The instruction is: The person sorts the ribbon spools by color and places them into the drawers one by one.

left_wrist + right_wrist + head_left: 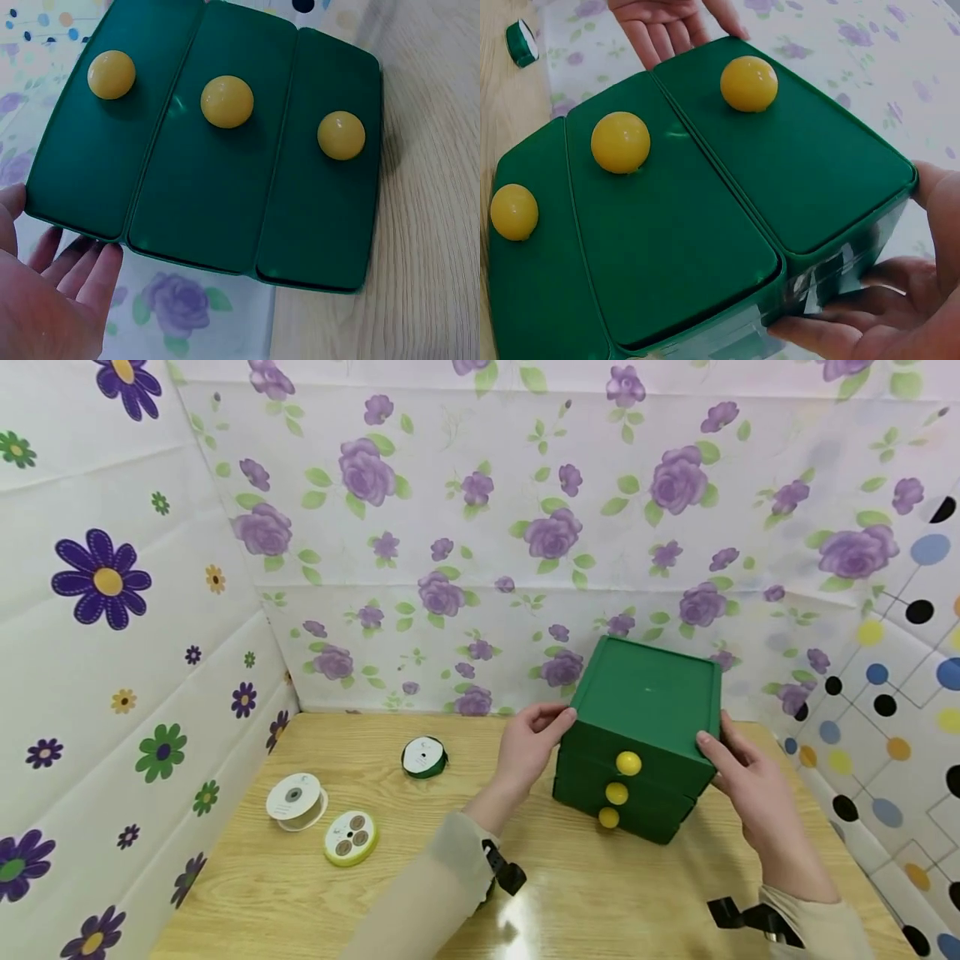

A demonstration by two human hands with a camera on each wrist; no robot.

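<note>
Head view: green plastic box-shaped cabinet with three stacked drawers (645, 693) is on the right half of the pale wood-grain tabletop (240, 906), toward the back, its front angled to the left. I can't tell if its base sits fully on the wood. All three drawers look closed, each with a round, glossy yellow knob (628, 763).

Both hands grip the cabinet. Left hand (525, 747): thumb at the top left front corner, fingers against the left side. Right hand (757, 797): thumb on the top near the right front corner, fingers along the right side. On my right wrist feed that side looks glossy and see-through in places.

Well apart, on the left half of the table, I have three spools: white round-flanged spool (292, 797), flat white-faced spool with brown circles and a yellow-green rim (350, 839) just beside it, and small white-faced spool with dark green ribbon (423, 757) farther back. Dark item under the left sleeve (420, 893): mostly hidden, can't identify.
</note>
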